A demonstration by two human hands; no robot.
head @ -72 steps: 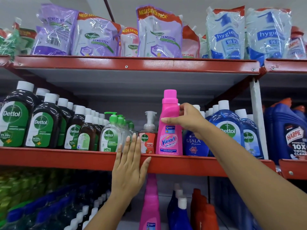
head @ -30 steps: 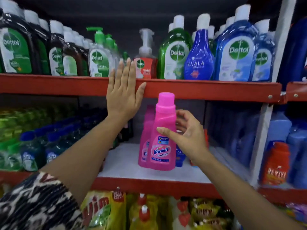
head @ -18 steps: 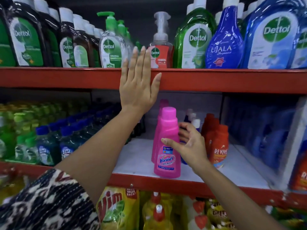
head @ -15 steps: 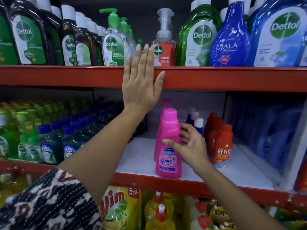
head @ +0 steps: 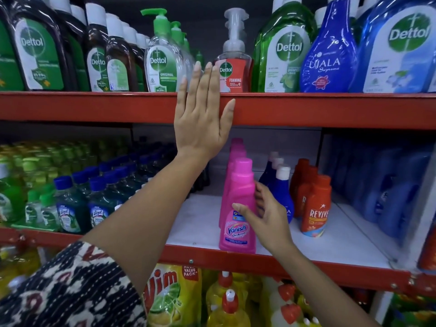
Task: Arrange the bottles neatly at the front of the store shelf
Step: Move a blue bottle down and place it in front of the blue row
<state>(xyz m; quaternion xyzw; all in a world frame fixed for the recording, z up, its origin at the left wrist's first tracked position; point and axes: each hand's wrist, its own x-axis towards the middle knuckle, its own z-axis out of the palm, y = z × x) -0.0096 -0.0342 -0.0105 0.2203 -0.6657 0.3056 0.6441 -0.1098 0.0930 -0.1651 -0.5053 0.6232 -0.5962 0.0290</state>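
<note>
A pink Vanish bottle (head: 237, 223) stands upright at the front edge of the middle shelf (head: 318, 241), with more pink bottles lined up behind it. My right hand (head: 264, 218) is loosely around its right side, thumb on the front label and fingers at its back edge. My left hand (head: 200, 123) lies flat and open against the red front rail of the upper shelf (head: 330, 109). To the right of the pink row stand blue bottles with white caps (head: 283, 192) and orange Revive bottles (head: 315, 208).
The upper shelf holds Dettol bottles (head: 286, 50), a pump dispenser (head: 233, 64) and a blue Ujala bottle (head: 328, 57). Green and blue Lizol bottles (head: 70, 208) fill the middle shelf's left side. Yellow Vim packs (head: 169, 298) sit below. A bare white patch of shelf lies left of the pink bottle.
My right hand took the pink bottle off the upper shelf, brought it down and set it at the front of the pink row. My left hand stayed on the rail.
</note>
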